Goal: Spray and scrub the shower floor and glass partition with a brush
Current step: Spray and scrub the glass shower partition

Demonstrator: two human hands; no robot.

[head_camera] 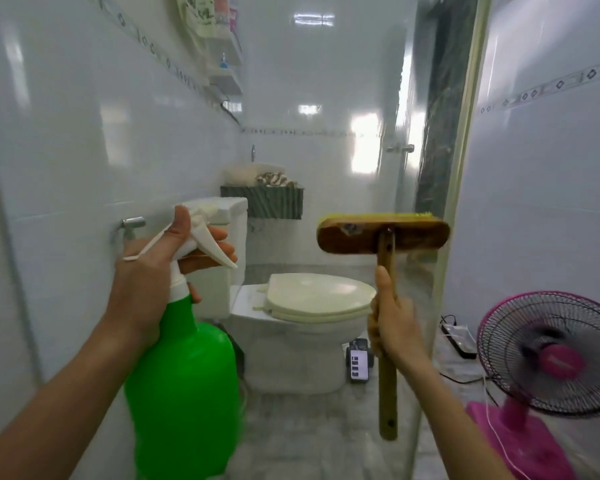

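Observation:
My left hand (153, 275) grips the neck of a green spray bottle (184, 382) with a white trigger head, fingers curled over the trigger and the nozzle aimed to the right. My right hand (394, 323) holds the wooden handle of a scrub brush (383, 233), whose wide wooden head with yellow bristles is raised upright at chest height, bristles facing away. The glass partition (426, 161) stands at the right, its pale frame edge running top to bottom, and the brush head sits close against it. The grey shower floor (309, 431) lies below.
A white toilet (305, 317) with shut lid stands straight ahead, a phone (360, 363) propped beside its base. A pink floor fan (551, 355) and a power strip (459, 337) with cords sit at the right. White tiled walls close in; shelves (226, 64) hang upper left.

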